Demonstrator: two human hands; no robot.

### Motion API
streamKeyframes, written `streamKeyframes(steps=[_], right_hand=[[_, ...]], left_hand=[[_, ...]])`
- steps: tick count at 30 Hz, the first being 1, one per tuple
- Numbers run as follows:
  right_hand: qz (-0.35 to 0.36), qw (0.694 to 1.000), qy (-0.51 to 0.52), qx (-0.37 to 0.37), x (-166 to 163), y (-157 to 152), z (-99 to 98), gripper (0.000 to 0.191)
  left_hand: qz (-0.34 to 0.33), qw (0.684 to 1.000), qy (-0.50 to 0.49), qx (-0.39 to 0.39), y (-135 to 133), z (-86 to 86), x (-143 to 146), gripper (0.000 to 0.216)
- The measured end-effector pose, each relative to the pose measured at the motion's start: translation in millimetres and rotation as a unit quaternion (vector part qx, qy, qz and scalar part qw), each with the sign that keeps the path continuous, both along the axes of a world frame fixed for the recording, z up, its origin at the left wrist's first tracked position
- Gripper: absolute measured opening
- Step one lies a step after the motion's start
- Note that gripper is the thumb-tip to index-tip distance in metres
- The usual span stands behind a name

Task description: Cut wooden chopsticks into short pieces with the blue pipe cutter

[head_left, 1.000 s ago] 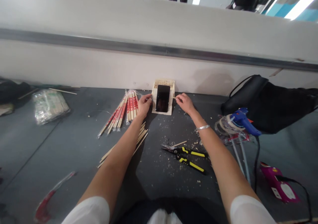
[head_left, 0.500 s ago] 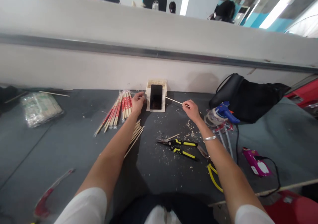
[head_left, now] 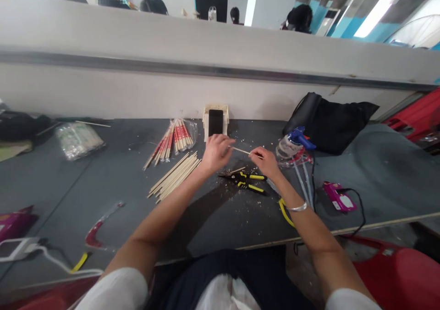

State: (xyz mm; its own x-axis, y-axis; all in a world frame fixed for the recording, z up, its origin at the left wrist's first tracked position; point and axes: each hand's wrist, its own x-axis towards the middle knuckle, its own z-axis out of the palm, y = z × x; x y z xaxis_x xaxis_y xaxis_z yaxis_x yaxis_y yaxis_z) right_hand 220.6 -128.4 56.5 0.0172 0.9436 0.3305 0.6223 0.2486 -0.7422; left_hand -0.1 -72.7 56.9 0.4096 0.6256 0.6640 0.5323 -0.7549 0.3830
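A thin pale wooden stick slants through the air over the table. My right hand, with a bangle at its wrist, is closed round the stick's right part. Beside the stick's left end is my left hand, its fingers stretched toward the right; whether they touch the stick I cannot tell. Just behind my left hand, a dark phone leans on a small pale wooden stand. Yellow-and-black pliers lie below the stick, partly opened. Loose wooden sticks are spread left of my left hand.
Red-wrapped chopsticks lie behind the loose sticks, and a clear bag of sticks is farther left. On the right are a blue-handled tool, a black bag and a purple box. Wood chips litter the middle of the table.
My left hand has left the side of the phone stand and come right, to the stick's left end. The stick in my right hand has come a little nearer. The view has shifted.
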Motion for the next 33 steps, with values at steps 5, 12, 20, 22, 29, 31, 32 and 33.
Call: streamKeyframes(steps=[5, 12, 20, 22, 29, 31, 32, 33], right_hand=[[0.057, 0.998, 0.031, -0.025, -23.4, -25.2, -6.0, 0.014], [0.088, 0.992, 0.074, -0.060, -42.7, -41.4, -18.8, 0.016], [0.139, 0.984, 0.076, -0.087, -54.3, -44.3, -21.0, 0.018], [0.150, 0.982, 0.073, -0.092, -56.2, -43.7, -20.8, 0.018], [0.167, 0.979, 0.057, -0.101, -61.3, -33.0, -23.8, 0.016], [0.174, 0.979, 0.046, -0.101, -62.5, -30.3, -26.5, 0.017], [0.173, 0.980, 0.037, -0.096, -62.5, -29.7, -27.9, 0.018], [0.168, 0.982, 0.025, -0.086, -61.6, -29.7, -29.0, 0.020]], left_hand=[[0.001, 0.996, 0.082, 0.025, -51.4, -14.9, 7.7, 0.023], [-0.004, 0.995, 0.103, 0.015, -71.7, -31.3, -8.8, 0.023], [-0.007, 0.988, 0.153, 0.013, -79.4, -34.1, -25.8, 0.033], [-0.011, 0.988, 0.153, 0.017, -79.3, -34.9, -30.0, 0.033], [0.001, 0.990, 0.138, 0.014, -75.9, -39.2, -34.9, 0.033], [0.005, 0.991, 0.131, 0.003, -74.5, -41.3, -35.2, 0.033], [0.006, 0.992, 0.125, -0.003, -73.7, -42.3, -35.9, 0.032], [0.008, 0.993, 0.118, -0.008, -72.8, -43.1, -37.1, 0.032]])
